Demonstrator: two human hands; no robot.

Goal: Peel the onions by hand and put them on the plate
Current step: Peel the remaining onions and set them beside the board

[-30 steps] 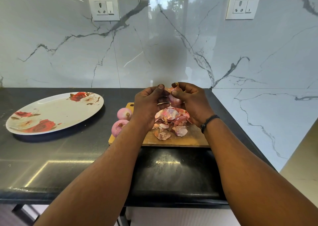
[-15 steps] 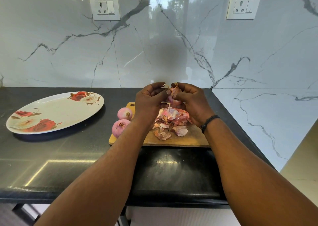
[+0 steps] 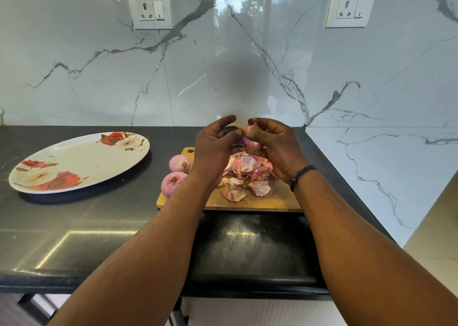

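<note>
Head view, looking down on both hands raised together above the far half of a wooden cutting board. The right hand curls its fingers round a small pink onion, cupping it from the right, with a tuft of dry papery skin standing up at the top of the bulb. The left hand meets it from the other side, thumb and fingertips pinching that loose skin where it joins the onion. A dark band circles the right wrist.

Directly beneath the hands a heap of pink and tan peels lies on the middle of the board. At the board's left edge sit two peeled onions, one nearer the far corner and one just in front of it, the pair touching or nearly so; the left forearm partly covers the nearer one.

The board rests on a black counter, close to its right end. Well to the left on the counter, near the back edge, stands a white oval plate with red roses printed on it; no onion lies on it. Behind rises a white marble-patterned wall bearing two socket plates, one left and one right.
</note>
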